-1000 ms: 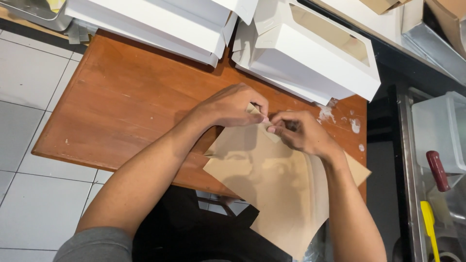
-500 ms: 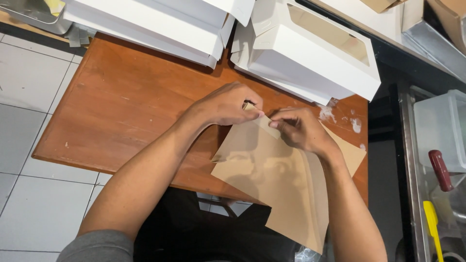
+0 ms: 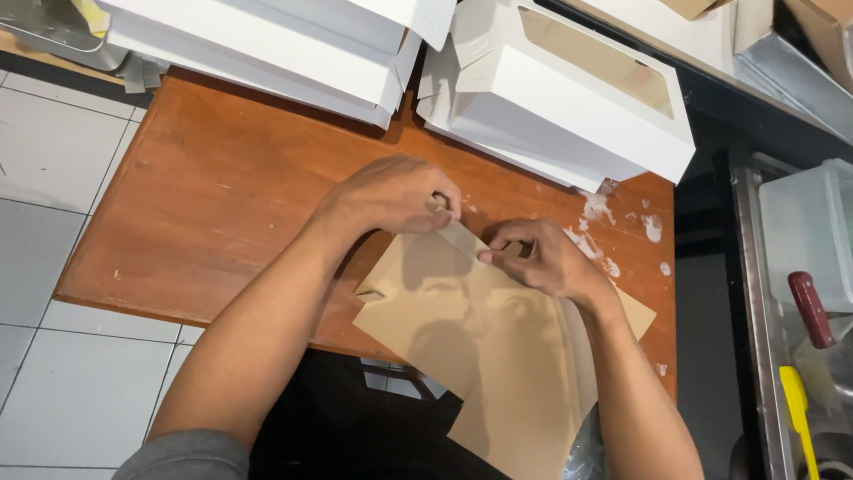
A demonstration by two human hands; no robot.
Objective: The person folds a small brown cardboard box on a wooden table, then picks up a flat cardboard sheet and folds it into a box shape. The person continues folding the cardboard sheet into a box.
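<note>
A wooden table with a reddish-brown top stands on a floor of pale grey tiles. The tabletop has white smears near its right edge. White cardboard boxes lie along the far side of the table, one with a window opening in its lid. On the right there is a dark metal shelf with a clear plastic container. The light is bright and even.

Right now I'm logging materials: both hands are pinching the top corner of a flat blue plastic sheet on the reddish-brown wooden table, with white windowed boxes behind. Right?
Not quite. The head view shows a flat brown paper sheet, not blue plastic. The rest holds: left hand and right hand pinch its top corner on the reddish-brown wooden table, white windowed cardboard boxes behind.
</note>
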